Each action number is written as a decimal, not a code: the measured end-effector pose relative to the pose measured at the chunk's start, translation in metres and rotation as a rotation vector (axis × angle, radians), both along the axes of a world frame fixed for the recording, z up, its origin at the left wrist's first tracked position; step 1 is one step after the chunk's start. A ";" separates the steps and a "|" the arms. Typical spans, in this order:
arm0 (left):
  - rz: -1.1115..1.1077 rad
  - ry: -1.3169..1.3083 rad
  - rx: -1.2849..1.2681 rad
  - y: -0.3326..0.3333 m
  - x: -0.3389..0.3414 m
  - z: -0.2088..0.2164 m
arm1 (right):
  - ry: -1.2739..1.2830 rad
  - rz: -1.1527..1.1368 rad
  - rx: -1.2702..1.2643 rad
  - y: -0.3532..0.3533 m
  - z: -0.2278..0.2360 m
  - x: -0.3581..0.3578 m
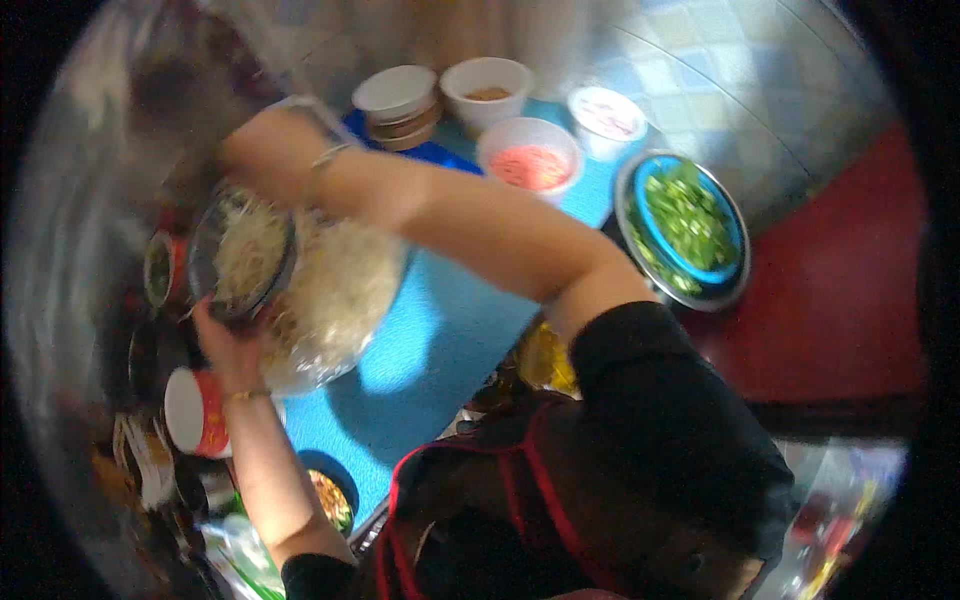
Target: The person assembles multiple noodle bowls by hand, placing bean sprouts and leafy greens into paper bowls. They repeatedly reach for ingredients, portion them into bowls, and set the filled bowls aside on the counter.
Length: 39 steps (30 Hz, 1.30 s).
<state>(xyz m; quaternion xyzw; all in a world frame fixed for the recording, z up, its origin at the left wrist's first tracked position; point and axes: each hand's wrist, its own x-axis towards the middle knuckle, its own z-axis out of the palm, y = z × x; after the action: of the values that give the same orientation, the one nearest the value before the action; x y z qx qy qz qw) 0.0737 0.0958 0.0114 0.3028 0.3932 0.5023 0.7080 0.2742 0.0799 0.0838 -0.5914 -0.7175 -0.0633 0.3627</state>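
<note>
My left hand (233, 345) is closed at the near rim of a dark bowl (203, 262), thumb up along its side. Pale, thin strands (250, 245), like noodles or sprouts, fill that bowl. Stretched far across to the left, my right hand (262, 150) is above the bowl's far side. Motion smears its fingers, so I cannot see whether they grip anything. Beside the bowl, a large heap of similar pale strands (340, 290) lies on clear plastic, partly under my right forearm.
A blue mat (440, 330) covers the table. Along its far side stand a tub of pink shreds (530, 160), a white tub of brown bits (488, 88) and stacked containers (397, 100). Chopped greens fill a blue basket (688, 220) at right. Red-and-white paper bowls (200, 412) stand left.
</note>
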 end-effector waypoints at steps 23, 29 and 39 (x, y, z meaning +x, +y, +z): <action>-0.099 0.127 -0.068 -0.056 0.055 0.025 | 0.322 -1.283 -0.758 -0.340 -0.283 0.335; -0.329 0.105 -0.032 -0.075 0.080 0.018 | 0.307 -1.393 -0.561 -0.388 -0.269 0.359; -0.453 0.335 -0.095 -0.142 0.153 -0.007 | 0.480 -1.571 -0.833 -0.449 -0.312 0.369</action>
<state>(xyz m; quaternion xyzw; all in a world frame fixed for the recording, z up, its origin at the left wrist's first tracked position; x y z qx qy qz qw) 0.2271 -0.0462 0.0048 0.4282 0.4501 0.2551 0.7409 0.6433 -0.3688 -0.2281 -0.9888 0.0201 0.0964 0.1126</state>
